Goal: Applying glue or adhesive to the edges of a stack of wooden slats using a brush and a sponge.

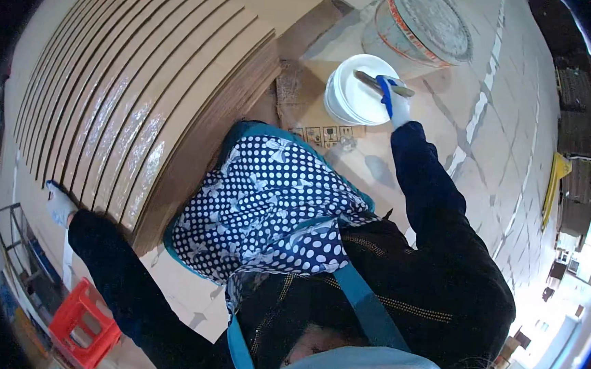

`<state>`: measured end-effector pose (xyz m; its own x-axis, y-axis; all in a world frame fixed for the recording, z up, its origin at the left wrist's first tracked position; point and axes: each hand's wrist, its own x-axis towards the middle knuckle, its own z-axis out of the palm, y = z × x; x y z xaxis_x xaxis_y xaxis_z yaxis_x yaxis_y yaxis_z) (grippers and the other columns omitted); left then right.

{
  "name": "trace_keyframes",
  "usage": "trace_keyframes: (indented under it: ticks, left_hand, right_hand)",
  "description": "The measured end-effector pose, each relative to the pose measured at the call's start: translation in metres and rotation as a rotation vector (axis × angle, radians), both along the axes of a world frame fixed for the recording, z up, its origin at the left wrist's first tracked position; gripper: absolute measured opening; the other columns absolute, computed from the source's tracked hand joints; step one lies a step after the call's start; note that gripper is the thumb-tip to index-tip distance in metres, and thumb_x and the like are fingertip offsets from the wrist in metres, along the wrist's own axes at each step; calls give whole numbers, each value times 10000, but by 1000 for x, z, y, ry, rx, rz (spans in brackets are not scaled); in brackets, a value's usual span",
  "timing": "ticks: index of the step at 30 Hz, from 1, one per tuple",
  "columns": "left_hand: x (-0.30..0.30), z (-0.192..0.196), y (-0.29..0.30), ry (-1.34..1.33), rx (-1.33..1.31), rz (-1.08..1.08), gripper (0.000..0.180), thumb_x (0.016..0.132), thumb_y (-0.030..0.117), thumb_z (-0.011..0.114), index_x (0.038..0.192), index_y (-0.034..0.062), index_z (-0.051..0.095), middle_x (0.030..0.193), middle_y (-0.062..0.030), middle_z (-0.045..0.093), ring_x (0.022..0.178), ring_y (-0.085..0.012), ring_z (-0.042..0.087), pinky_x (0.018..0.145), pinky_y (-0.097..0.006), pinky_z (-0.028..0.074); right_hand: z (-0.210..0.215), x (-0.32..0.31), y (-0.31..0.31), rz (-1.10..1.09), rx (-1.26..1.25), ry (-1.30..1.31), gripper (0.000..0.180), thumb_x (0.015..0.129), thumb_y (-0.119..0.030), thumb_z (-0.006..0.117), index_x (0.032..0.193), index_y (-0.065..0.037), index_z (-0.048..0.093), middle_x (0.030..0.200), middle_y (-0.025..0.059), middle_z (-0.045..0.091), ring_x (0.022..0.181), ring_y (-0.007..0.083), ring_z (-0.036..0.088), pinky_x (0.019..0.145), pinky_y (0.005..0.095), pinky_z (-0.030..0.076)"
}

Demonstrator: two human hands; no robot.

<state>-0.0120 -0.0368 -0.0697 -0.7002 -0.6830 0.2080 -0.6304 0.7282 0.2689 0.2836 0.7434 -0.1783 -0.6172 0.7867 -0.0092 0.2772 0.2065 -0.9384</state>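
My right hand [394, 104], in a white and blue glove, is closed round what looks like a brush [367, 80] with a wooden handle. The brush lies across the mouth of a white bucket [335, 103], above its white contents. My left hand [61, 206], gloved the same way, rests at the near left edge of the fanned cardboard sheets [119, 103], fingers stretched out. These brown sheets overlap in steps on a stack [207, 120]. Wet, shiny streaks run along several of their exposed strips, mostly on the nearer ones.
Behind the white bucket stands a larger lidded, stained bucket [416, 28]. A flattened carton [302, 92] lies under the white bucket. A red plastic crate or stool [85, 326] is at lower left, near a metal rack [21, 241]. Cardboard piles [583, 136] line the far right.
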Motion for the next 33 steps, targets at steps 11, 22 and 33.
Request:
trace_keyframes:
  ticks: [11,22,33]
  left_hand:
    - [-3,-2,-11,30,68,26,905,803,772,367,1110,-33,645,1120,-256,628,1085,-408,576,931,-463,439]
    - [-6,-5,-19,0,94,-9,761,849,701,382,1135,55,664,1135,-180,647,1041,-370,606,894,-431,459]
    - [-17,-23,-48,-14,-5,-46,608,927,567,413,1213,70,614,1106,-141,666,1008,-310,624,867,-374,470]
  right_hand:
    - [-74,0,2,88,523,-377,244,809,-309,699,850,-69,704,729,59,658,723,199,623,654,326,482]
    - [-47,62,67,40,-1375,627,241,895,-295,532,1005,-103,628,731,20,604,467,107,446,466,240,403]
    - [5,36,7,-45,-67,149,287,909,-287,592,1060,-54,665,809,-18,619,644,89,509,597,272,445]
